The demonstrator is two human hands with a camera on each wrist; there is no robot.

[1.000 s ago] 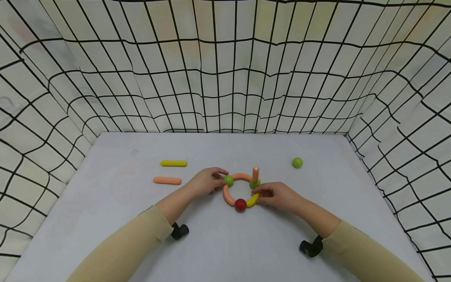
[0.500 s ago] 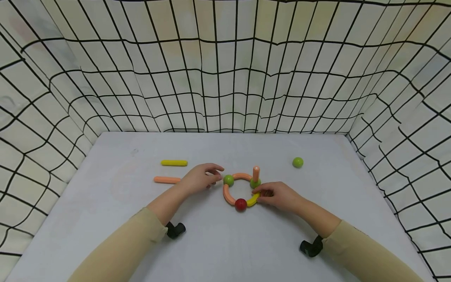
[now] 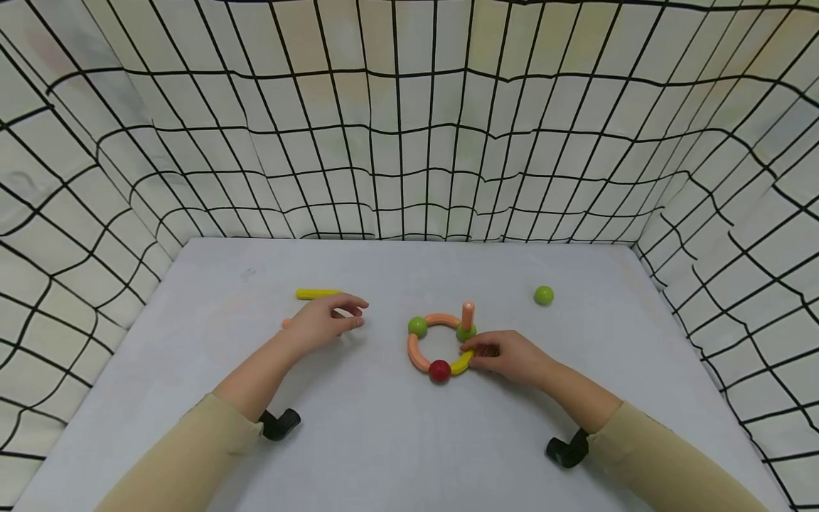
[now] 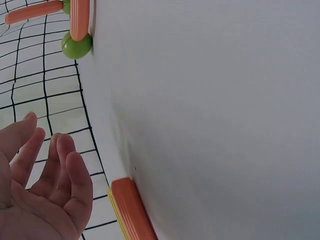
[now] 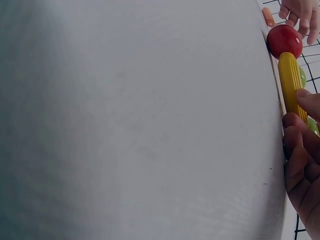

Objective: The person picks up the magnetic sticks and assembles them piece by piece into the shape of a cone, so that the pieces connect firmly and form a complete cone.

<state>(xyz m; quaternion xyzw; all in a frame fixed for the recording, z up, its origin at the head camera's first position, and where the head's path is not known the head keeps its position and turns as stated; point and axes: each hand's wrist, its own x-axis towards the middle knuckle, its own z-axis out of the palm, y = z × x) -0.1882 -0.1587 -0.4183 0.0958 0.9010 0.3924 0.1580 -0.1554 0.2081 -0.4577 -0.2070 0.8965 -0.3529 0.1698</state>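
Observation:
In the head view a ring of toy pieces lies mid-table. It joins a red ball, two green balls, orange curved sticks and a yellow curved stick. From the right green ball an orange stick stands upright. My right hand pinches the yellow curved stick between thumb and fingers. Left of the ring, my left hand hovers with loosely bent fingers and holds nothing. It covers most of a straight orange stick, whose end shows beside the hand.
A straight yellow stick lies just behind my left hand. One loose green ball sits at the back right. Black netting over white walls encloses the back and sides of the white table.
My left hand has left the ring's left green ball and moved left, over the straight orange stick. My right hand stays on the yellow curved stick.

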